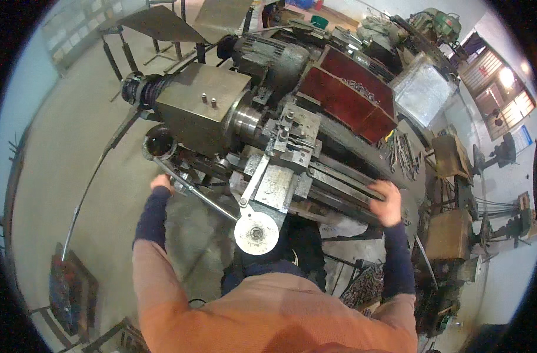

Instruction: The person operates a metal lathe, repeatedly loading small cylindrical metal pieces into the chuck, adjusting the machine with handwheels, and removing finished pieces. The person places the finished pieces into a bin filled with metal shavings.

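A small metal lathe stands before me, with a box-shaped headstock (203, 100), a round chuck (248, 122) and a tool post (292, 132). At the lathe's left front, below a round open metal cup (160, 143), my left hand (161, 183) is closed; what lies inside its fingers is hidden. A long metal rod (206, 203) slants from beside that hand toward a pale round disc (256, 233) at the front of the cross slide (274, 187). My right hand (387, 203) curls its fingers over the right end of the bed rails (345, 187).
Behind the lathe are a motor (274, 57) and a red tray (351, 97) holding small metal pieces. Several wrenches (402, 154) lie right of it. A pedal-like plate (71, 294) with a rod is on the floor at left. Metal shavings (365, 285) are piled lower right.
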Motion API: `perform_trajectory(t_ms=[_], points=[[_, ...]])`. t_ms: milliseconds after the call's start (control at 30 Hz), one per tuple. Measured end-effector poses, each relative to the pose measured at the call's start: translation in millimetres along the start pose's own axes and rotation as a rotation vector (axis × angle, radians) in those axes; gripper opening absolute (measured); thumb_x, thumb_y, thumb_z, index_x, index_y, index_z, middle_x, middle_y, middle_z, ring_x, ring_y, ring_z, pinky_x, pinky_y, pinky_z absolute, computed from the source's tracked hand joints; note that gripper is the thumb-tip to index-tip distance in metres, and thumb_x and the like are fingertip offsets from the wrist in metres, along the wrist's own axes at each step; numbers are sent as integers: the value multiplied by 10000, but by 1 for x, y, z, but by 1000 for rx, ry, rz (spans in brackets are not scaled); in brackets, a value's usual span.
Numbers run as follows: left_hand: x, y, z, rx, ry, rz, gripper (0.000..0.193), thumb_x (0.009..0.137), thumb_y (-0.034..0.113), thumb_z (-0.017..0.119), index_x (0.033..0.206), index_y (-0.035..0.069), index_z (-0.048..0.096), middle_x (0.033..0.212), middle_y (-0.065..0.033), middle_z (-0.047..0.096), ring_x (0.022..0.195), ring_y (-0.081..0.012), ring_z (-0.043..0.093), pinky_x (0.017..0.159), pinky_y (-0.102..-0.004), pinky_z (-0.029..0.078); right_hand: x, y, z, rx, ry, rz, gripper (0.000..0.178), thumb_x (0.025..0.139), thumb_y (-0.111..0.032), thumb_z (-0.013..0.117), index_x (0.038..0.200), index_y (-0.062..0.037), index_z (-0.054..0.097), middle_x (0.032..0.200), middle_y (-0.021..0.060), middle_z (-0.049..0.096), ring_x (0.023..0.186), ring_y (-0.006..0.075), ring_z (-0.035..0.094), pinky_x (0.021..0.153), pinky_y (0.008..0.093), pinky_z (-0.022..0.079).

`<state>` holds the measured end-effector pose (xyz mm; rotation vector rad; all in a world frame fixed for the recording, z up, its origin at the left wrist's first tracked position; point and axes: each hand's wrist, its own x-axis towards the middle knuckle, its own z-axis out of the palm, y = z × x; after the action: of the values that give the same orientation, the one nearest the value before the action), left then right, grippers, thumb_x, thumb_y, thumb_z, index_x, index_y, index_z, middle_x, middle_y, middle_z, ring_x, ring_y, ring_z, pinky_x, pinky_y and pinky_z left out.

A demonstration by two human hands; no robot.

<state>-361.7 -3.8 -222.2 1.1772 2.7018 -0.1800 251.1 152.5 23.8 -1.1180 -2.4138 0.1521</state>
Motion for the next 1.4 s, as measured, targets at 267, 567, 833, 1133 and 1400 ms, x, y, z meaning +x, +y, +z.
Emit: perform_trajectory(t_ms=[267,567,833,1133,1400], points=[[26,-44,20,1,141,-18,191,775,245,572,910,134,650,900,-107,650,864,-284,623,741,-411,493,-163,171,-47,-284,132,571,403,594,-111,656,987,-33,628,989,161,630,911,325,592,824,374,459],[-3,-58,10,-1233,363,87,402,850,233,584,1111,-64,510,717,-133,606,486,-178,589,433,-290,497,-312,314,-87,-673,-456,1340,378,692,-252,619,1004,-39,615,1028,190,614,988,330,583,828,412,464],[-10,68,-49,-1862,287,-416,248,786,71,560,929,-87,433,675,-205,602,470,-270,602,391,-359,477,-322,229,-60,-701,-250,1472,328,689,-234,617,921,-3,644,990,213,624,945,347,603,785,425,491],[-9,59,-41,-1694,290,-503,215,738,42,516,923,-26,429,660,-136,619,465,-211,603,378,-300,407,-316,147,-33,-567,-162,1666,480,654,-300,633,1042,-20,592,1078,197,599,1022,347,561,860,411,437],[2,55,-27,-1600,324,-425,191,736,44,527,892,-41,456,661,-146,623,454,-212,601,387,-291,430,-326,144,-29,-555,-66,1574,450,639,-303,620,939,32,613,1005,240,608,979,380,568,846,424,434]])
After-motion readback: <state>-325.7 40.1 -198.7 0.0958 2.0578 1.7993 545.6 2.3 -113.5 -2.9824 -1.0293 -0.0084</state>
